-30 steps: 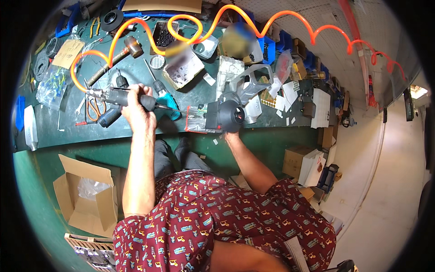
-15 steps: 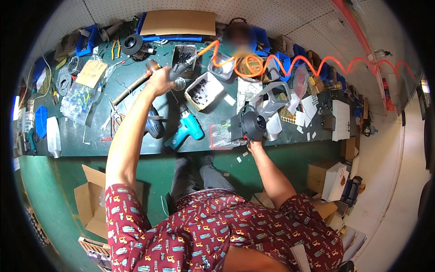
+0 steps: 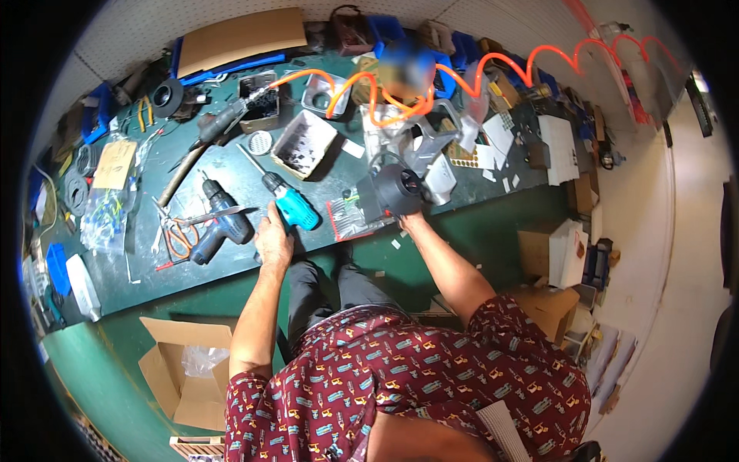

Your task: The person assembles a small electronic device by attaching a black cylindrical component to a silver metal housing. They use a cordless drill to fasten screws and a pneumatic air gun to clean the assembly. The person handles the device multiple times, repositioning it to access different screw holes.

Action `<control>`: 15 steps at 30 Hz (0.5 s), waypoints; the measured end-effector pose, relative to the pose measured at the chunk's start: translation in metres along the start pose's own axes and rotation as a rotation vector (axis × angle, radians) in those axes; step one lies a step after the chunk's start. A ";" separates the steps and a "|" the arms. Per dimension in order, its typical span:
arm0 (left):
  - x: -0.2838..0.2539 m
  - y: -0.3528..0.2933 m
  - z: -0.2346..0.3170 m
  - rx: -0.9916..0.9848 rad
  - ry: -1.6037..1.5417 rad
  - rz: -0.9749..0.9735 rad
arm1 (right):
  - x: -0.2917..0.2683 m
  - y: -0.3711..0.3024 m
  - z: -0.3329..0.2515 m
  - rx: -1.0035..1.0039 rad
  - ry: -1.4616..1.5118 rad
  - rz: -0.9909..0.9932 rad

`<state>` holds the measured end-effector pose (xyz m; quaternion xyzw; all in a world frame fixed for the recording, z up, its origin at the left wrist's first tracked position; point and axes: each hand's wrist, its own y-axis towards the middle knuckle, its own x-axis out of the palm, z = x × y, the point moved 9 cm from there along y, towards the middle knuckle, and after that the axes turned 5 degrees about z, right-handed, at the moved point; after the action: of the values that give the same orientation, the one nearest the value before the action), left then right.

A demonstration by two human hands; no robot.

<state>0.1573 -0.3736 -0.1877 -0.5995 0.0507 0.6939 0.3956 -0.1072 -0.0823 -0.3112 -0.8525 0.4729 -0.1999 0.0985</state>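
Observation:
My left hand is at the bench's near edge, its fingers closed round the handle of a teal cordless drill. The drill's long bit points away to the far left. My right hand grips the underside of a black blower-like housing with a round opening. Most of those fingers are hidden beneath it. A clear bag of small parts with a red edge lies beside the housing. Left of the teal drill rests a dark blue drill. The grey air tool lies farther back, on an orange coiled hose.
A white bin of small black parts stands behind the teal drill. Pliers and a bag of wired parts are on the left. A grey plastic frame lies behind the housing. An open carton sits on the floor at lower left.
My left hand has let go of the air tool and come back to the teal drill's handle. My right hand still holds the black housing. The whole view has turned a little.

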 end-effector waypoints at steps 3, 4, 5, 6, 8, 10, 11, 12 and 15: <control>-0.024 -0.005 0.006 0.101 -0.155 0.013 | -0.006 -0.005 0.002 0.039 0.063 0.004; -0.043 -0.014 0.007 0.114 -0.211 0.008 | -0.007 -0.006 0.004 0.053 0.082 -0.002; -0.059 -0.025 0.006 0.078 -0.278 -0.051 | -0.006 -0.007 0.005 0.068 0.093 -0.012; -0.080 -0.038 0.008 0.139 -0.421 -0.022 | -0.007 -0.005 0.006 0.075 0.107 -0.014; -0.123 -0.072 0.004 0.212 -0.655 0.062 | -0.007 -0.001 0.010 0.098 0.135 -0.032; -0.146 -0.092 -0.004 0.285 -0.675 0.197 | -0.014 0.001 0.020 0.120 0.184 -0.031; -0.144 -0.097 -0.018 0.286 -0.736 0.265 | -0.021 0.002 0.029 0.135 0.216 -0.034; -0.136 -0.101 -0.034 0.224 -0.764 0.267 | -0.028 0.005 0.035 0.147 0.238 -0.038; -0.109 -0.113 -0.069 0.088 -0.864 0.243 | -0.018 0.005 0.032 0.160 0.227 -0.047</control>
<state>0.2774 -0.3873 -0.0654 -0.2272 -0.0195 0.9191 0.3214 -0.1055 -0.0706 -0.3464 -0.8245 0.4435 -0.3346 0.1073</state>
